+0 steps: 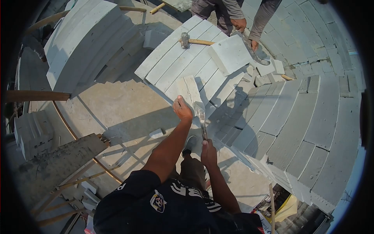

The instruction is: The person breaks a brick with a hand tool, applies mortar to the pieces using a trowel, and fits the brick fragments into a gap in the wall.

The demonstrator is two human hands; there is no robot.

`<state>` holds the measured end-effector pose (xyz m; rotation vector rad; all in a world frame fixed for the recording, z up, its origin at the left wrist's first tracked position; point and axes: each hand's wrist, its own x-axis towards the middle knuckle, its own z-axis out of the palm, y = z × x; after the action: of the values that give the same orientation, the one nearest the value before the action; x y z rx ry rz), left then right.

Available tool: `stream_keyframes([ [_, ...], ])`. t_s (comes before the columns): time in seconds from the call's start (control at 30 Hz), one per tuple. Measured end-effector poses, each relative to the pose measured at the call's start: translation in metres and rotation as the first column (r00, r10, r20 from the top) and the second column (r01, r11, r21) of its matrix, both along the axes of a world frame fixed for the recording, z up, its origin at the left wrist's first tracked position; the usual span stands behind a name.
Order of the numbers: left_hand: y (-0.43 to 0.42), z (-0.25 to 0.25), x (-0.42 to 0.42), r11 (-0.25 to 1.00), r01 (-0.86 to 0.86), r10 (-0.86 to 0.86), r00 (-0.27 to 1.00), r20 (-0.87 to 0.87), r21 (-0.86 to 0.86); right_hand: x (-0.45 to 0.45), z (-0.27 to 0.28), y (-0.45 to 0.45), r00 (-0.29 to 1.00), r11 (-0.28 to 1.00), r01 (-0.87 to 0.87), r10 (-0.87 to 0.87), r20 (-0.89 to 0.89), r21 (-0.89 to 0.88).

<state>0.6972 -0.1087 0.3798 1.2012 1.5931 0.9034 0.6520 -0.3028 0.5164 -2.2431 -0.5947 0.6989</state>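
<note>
My left hand (182,109) rests against the lower left side of a narrow pale block (188,90), its fingers bent around the edge. My right hand (209,153) is closed around the handle of a trowel-like tool (203,126), whose mortar-smeared head touches the block's lower right end. Behind the narrow block, a stack of long pale blocks (171,64) carries a hammer (185,40) with a wooden handle and a larger square block (230,54).
A co-worker's two hands (239,25) hold a dirty tool (255,54) beyond the stack. Curved block walls (292,124) stand at the right. More blocks (83,43) are stacked at upper left. A rough plank (62,156) lies at lower left.
</note>
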Motion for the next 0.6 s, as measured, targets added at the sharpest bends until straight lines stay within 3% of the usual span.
stream_keyframes([
  [0.17, -0.005, -0.009, -0.009, 0.998, 0.047, -0.047, 0.999, 0.002, -0.034, 0.000, 0.009, -0.010, 0.976, 0.997, 0.074, -0.066, -0.208, 0.032],
  [0.23, 0.001, -0.008, -0.004, 1.000, 0.029, -0.029, 1.000, 0.003, 0.010, -0.001, 0.018, 0.000, 0.979, 0.918, 0.145, -0.079, -0.188, 0.369],
  [0.3, 0.000, -0.006, -0.005, 0.999, 0.018, -0.018, 1.000, -0.001, 0.027, 0.003, 0.004, 0.005, 0.994, 0.919, 0.096, -0.072, -0.076, 0.382],
  [0.37, 0.001, -0.002, 0.002, 0.999, -0.006, 0.005, 1.000, 0.016, 0.050, 0.016, -0.014, 0.015, 0.999, 0.999, -0.039, 0.040, 0.031, -0.014],
  [0.43, 0.002, -0.003, -0.003, 1.000, 0.028, -0.028, 1.000, -0.006, -0.009, 0.017, -0.019, 0.014, 0.998, 0.998, -0.058, 0.058, 0.034, -0.010],
  [0.53, -0.002, -0.003, -0.002, 1.000, 0.004, -0.004, 1.000, 0.031, 0.024, 0.011, 0.001, 0.011, 0.997, 0.998, 0.014, -0.008, -0.081, 0.066],
  [0.6, -0.002, -0.003, -0.002, 1.000, 0.007, -0.007, 1.000, 0.004, -0.001, 0.012, 0.021, 0.025, 0.997, 0.936, 0.053, -0.032, -0.066, 0.347],
])
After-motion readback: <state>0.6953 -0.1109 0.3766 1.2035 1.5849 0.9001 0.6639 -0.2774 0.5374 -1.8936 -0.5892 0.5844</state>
